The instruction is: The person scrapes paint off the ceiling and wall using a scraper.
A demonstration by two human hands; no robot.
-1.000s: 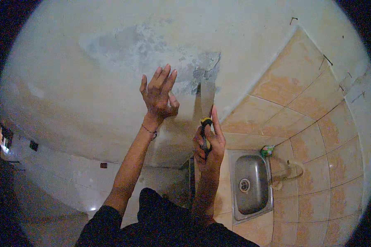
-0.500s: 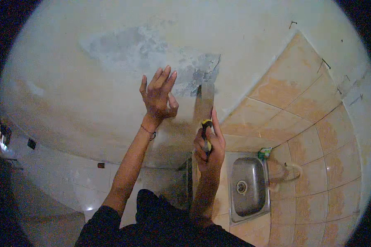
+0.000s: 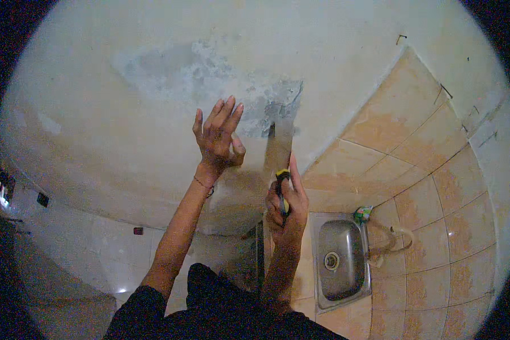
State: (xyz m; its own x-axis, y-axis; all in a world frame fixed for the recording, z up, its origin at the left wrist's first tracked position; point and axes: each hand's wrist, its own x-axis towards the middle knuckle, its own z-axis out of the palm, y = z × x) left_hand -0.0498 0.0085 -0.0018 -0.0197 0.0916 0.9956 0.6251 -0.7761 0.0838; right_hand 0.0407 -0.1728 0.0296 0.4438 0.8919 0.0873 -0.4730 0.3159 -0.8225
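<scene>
In front of me is a pale painted wall [image 3: 345,73] with a grey, flaking bare patch [image 3: 164,68] running toward its middle. My right hand [image 3: 289,201] is wrapped round the black-and-yellow handle of a putty knife [image 3: 285,136]. The broad blade points up, its tip against the lower right end of the patch, by a cracked edge. My left hand [image 3: 218,133] is open, fingers spread upward, nearest the wall just below the patch. Nothing shows in it, and a thin bracelet circles its wrist.
A steel sink [image 3: 341,260] is set in a tiled counter at my lower right. Behind its corner sits a small green packet [image 3: 363,213]. Orange-and-cream wall tiles [image 3: 425,136] cover the right side, with a tap [image 3: 401,238] over the sink. Bent nails [image 3: 401,38] stick out above the tiles.
The view has shifted slightly, so the wall patch sits a little lower. The blade stays at the patch's lower right end, and both hands keep nearly the same pose.
</scene>
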